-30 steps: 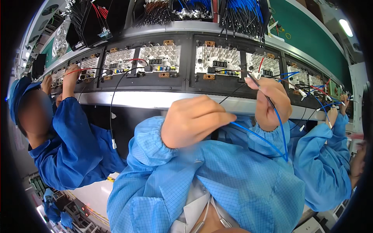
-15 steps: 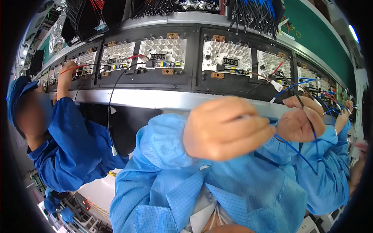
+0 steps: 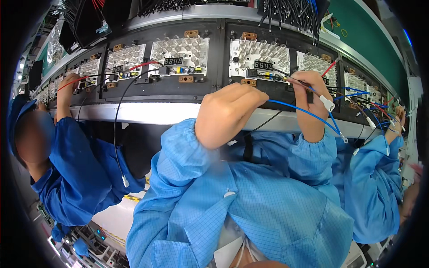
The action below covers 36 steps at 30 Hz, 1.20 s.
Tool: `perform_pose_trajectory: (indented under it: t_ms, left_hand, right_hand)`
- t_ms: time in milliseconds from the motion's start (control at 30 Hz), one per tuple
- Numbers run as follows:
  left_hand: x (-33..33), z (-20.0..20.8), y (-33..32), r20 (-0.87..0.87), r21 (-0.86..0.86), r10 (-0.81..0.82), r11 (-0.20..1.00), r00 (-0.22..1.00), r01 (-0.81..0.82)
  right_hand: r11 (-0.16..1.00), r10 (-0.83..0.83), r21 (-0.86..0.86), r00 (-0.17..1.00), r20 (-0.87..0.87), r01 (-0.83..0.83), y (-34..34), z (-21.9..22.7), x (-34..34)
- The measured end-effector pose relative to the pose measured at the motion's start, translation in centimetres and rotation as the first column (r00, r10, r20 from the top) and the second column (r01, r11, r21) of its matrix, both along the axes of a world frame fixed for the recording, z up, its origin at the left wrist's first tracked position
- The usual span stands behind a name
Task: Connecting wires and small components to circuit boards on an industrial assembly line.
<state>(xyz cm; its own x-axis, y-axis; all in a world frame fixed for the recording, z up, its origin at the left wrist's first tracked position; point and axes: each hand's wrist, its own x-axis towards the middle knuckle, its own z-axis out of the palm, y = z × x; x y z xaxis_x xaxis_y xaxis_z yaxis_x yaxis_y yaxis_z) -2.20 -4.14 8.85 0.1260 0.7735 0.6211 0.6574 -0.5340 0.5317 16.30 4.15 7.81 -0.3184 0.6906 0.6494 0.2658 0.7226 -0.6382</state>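
Observation:
My left hand [image 3: 230, 114] is closed, its fingertips pinching one end of a blue wire [image 3: 304, 110] in front of the middle circuit board. That wire droops to the right and ends in a small metal ring terminal [image 3: 343, 139]. At the board's right edge my right hand [image 3: 311, 100] is closed on a brown wire [image 3: 308, 85], which passes out to a white connector [image 3: 327, 104]. The circuit board [image 3: 263, 52] is white with clear upright cylinders and a black digit display [image 3: 263, 65]. A black wire [image 3: 268, 121] hangs below, between my hands.
More boards, such as one at the left [image 3: 178, 49], sit along the black fixture [image 3: 219, 49] behind a metal rail [image 3: 152, 113]. Bundled black wires [image 3: 290, 18] hang at the back. One co-worker's hand [image 3: 66, 91] is at the far left, another's hand [image 3: 395, 123] at the far right.
My hands have moved apart and up toward the board. My right hand has turned over and gone to the brown wire; the blue wire now stretches from my left fingertips.

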Motion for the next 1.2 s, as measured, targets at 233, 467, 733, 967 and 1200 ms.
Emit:
perform_pose_trajectory:
  t_ms: [233, 467, 733, 967, 1200]
  left_hand:
    - [1.0, -1.3, 0.1, 0.052, -0.067, 0.013, 0.998, 0.999, -0.009]
    - [0.8, -1.1, 0.3, 0.039, -0.072, 0.002, 0.997, 0.999, 0.001]
    - [0.2, 0.1, -0.3, -0.045, 0.007, -0.007, 1.0, 0.999, 0.007]
    - [0.5, 0.7, -1.2, -0.086, -0.03, -0.023, 0.999, 0.996, 0.021]
    - [0.5, 0.8, -0.5, -0.123, -0.021, -0.04, 0.999, 0.992, 0.037]
  right_hand:
    - [0.999, 0.048, 0.014, 0.994, 0.103, -0.05, -0.2, 0.9, -0.6]
    - [0.999, 0.043, -0.021, 0.994, 0.103, -0.041, -0.7, 1.0, -0.7]
    - [0.998, 0.03, 0.046, 0.992, 0.125, -0.036, -0.5, 1.7, -1.3]
    - [0.997, -0.003, 0.074, 0.985, 0.173, -0.01, -1.1, 2.0, -1.0]
    - [0.994, -0.037, 0.108, 0.986, 0.162, 0.019, -0.8, 2.4, -1.4]
